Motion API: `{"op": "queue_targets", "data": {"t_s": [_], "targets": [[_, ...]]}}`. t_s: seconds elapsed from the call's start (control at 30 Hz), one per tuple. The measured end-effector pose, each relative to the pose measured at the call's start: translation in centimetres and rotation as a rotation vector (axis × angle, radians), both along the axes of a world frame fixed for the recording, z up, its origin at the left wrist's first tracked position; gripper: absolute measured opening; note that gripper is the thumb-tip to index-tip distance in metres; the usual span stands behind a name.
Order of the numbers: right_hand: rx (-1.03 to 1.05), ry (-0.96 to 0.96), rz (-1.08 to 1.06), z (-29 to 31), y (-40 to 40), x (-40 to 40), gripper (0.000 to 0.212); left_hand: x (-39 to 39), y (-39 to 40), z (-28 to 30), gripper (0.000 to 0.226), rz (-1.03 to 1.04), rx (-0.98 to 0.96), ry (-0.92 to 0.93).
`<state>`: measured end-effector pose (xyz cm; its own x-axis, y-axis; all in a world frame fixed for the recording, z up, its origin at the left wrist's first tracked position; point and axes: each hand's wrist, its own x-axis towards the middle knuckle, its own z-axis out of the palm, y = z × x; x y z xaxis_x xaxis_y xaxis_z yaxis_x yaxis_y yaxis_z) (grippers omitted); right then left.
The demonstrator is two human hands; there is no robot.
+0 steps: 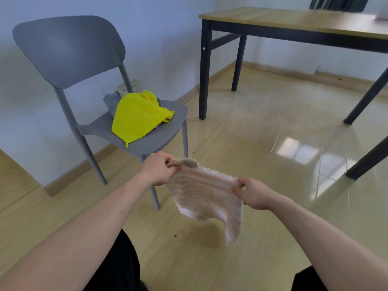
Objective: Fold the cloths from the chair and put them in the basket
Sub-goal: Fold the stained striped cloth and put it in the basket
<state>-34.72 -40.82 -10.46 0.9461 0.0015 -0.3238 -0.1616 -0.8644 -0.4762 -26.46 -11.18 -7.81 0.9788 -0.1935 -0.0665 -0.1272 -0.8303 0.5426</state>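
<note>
A grey chair (134, 141) stands by the wall, a crumpled yellow cloth (136, 116) heaped over a grey cloth (110, 101) on its seat. In front of it, a pale pink-and-white striped cloth (205, 198) with a frayed top edge hangs above the floor, the left hand (157, 171) and right hand (254, 194) each pinching an upper corner.

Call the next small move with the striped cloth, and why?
Probably bring the two hands together to fold it in half. The left hand and right hand each pinch a top corner of the striped cloth, which hangs spread in the air, unfolded. The yellow cloth waits on the chair; no basket is in view.
</note>
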Motion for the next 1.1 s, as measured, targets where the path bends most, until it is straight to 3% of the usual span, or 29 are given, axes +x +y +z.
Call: {"op": "queue_targets", "data": {"t_s": [0.1, 0.27, 0.4, 0.5, 0.67, 0.8, 0.9, 1.0, 1.03, 1.1], "targets": [[0.033, -0.014, 0.003, 0.2, -1.0, 0.1, 0.032, 0.3, -0.2, -0.3, 0.029, 0.013, 0.008, 0.005], [0.213, -0.133, -0.186, 0.9, -2.0, 0.6, 0.046, 1.0, -0.9, -0.6, 0.044, 0.088, 0.002, 0.013], [0.059, -0.064, -0.137, 0.1, -2.5, 0.9, 0.024, 1.9, -1.4, -1.0, 0.051, 0.046, -0.002, 0.006], [-0.046, -0.025, -0.118, -0.8, -3.1, 1.0, 0.026, 1.9, -1.9, -1.1, 0.048, 0.036, 0.01, -0.077], [-0.018, -0.312, -0.304, -0.7, -3.3, 1.4, 0.016, 1.4, -2.9, -0.3, 0.029, -0.015, -0.173, -0.354], [-0.063, -0.423, -0.278, -0.8, -3.4, 0.6, 0.013, 1.1, -2.2, 0.0, 0.026, -0.067, -0.193, -0.429], [-0.174, -0.359, -0.196, -1.5, -3.1, -0.8, 0.016, 0.3, -1.3, -0.5, 0.028, -0.136, -0.118, -0.301], [-0.318, -0.163, -0.031, -2.4, -2.4, -2.3, 0.021, -1.2, -1.2, -1.3, 0.047, -0.247, 0.075, 0.023], [-0.361, -0.08, 0.024, -2.8, -2.1, -2.8, 0.025, -1.9, -1.3, -1.8, 0.045, -0.31, 0.162, 0.141], [-0.401, 0.071, 0.09, -4.1, -1.3, -3.7, 0.014, -3.4, -1.7, -2.9, 0.035, -0.437, 0.344, 0.329]]}}
